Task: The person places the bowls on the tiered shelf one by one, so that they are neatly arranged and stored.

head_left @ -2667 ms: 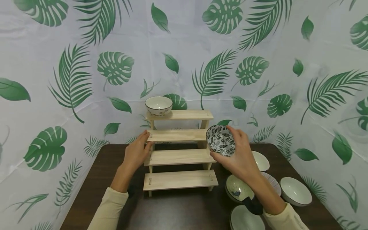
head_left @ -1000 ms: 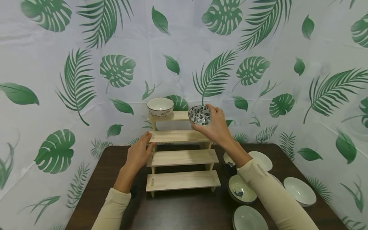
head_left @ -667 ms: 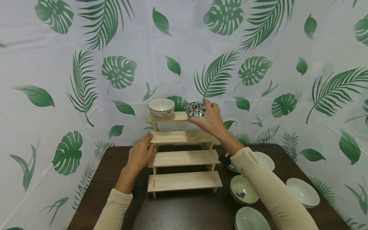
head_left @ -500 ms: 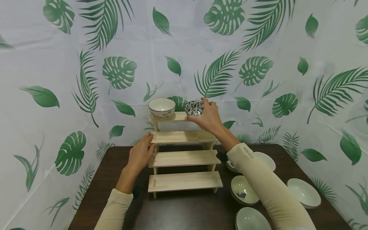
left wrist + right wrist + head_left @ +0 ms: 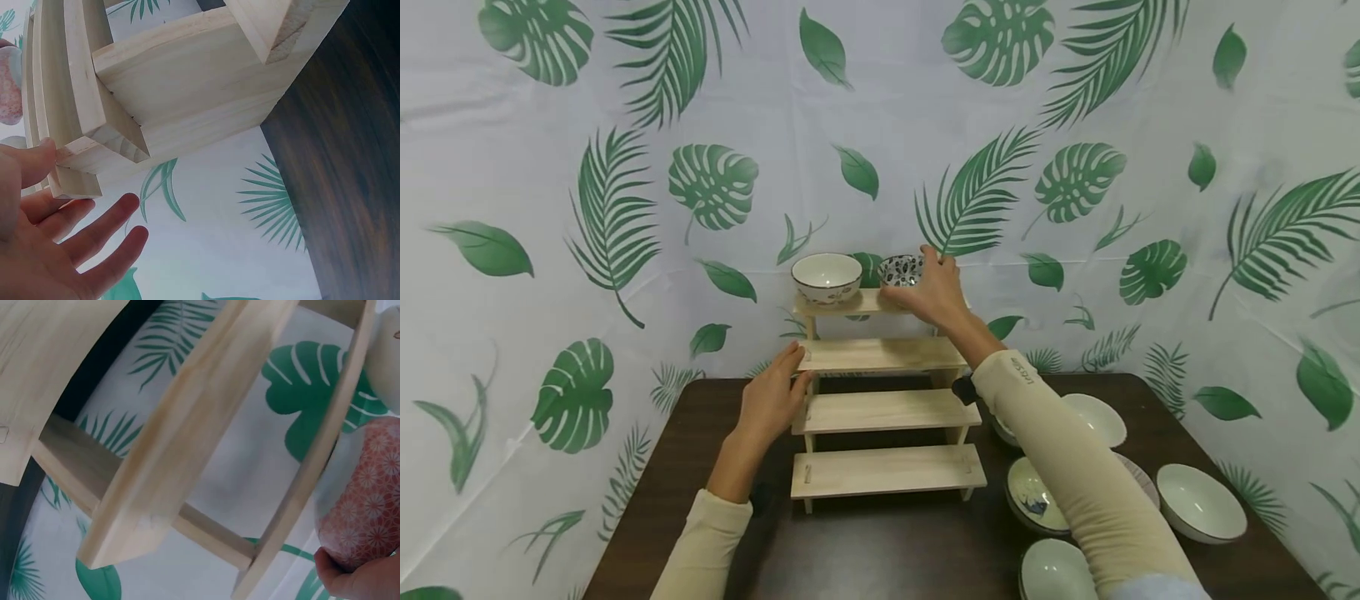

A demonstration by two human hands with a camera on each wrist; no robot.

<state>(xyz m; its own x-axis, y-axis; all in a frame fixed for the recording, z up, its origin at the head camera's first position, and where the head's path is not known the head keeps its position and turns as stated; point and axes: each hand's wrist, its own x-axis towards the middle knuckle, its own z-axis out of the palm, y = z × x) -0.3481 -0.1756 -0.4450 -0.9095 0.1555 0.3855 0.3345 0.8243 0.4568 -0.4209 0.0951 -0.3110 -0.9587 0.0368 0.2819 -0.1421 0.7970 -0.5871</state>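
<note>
My right hand (image 5: 936, 292) grips a small bowl (image 5: 900, 271) at the top of a four-tier wooden shelf stand (image 5: 887, 412). The bowl's inside has a black-and-white leaf pattern; its outside (image 5: 369, 494) is red with white flowers, seen in the right wrist view. It is right at the top board, but whether its base rests there I cannot tell. A white bowl (image 5: 827, 287) with a dark rim stands on that board's left end. My left hand (image 5: 772, 396) holds the left end of the second board from the top, thumb and fingers on opposite sides of the wood (image 5: 75, 181).
Several bowls stand on the dark table (image 5: 865, 550) at the right: a yellowish one (image 5: 1033, 492), a pale green one (image 5: 1060, 575), and white ones (image 5: 1198, 500). My right forearm partly covers some. A leaf-print cloth (image 5: 880, 125) hangs close behind the stand.
My right hand has carried the small bowl up and left, from beside the second board to the right half of the top board. My left hand has kept its place on the stand.
</note>
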